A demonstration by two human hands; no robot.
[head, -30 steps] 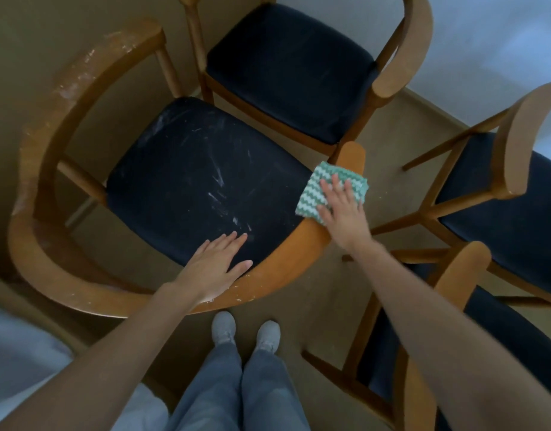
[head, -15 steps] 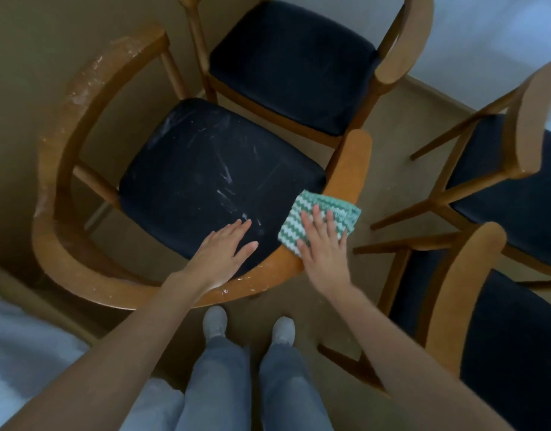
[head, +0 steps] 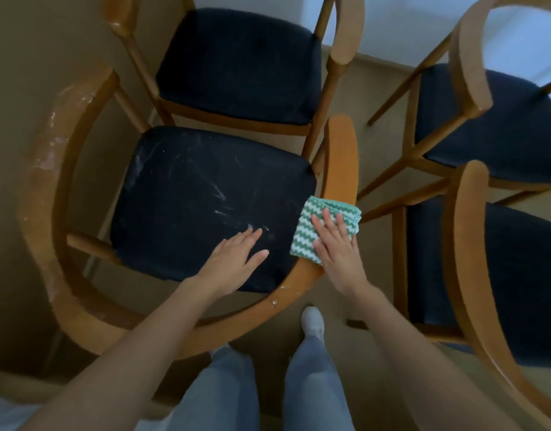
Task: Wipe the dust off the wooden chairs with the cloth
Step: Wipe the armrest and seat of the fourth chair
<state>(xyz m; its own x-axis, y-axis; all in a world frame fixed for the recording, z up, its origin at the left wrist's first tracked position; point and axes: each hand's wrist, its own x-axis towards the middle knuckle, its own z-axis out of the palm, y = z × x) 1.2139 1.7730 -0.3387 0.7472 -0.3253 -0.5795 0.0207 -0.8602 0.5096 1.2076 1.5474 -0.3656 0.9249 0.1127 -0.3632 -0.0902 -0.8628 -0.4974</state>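
A wooden chair (head: 341,157) with a curved backrest and a dark, dust-streaked seat stands right below me. A green-and-white zigzag cloth (head: 311,225) lies on the right side of its curved rail. My right hand (head: 338,250) presses flat on the cloth with straight fingers. My left hand (head: 234,259) rests flat and open on the near part of the seat, beside the cloth. White dust and specks cover the left part of the rail (head: 50,150).
A second wooden chair (head: 345,29) with a dark seat stands behind the first. Two more chairs (head: 468,57) (head: 467,244) crowd the right side. My legs and shoes (head: 311,321) are on the beige floor between the chairs.
My right hand slid the cloth down along the right rail from its tip toward me. My left hand stayed flat on the seat.
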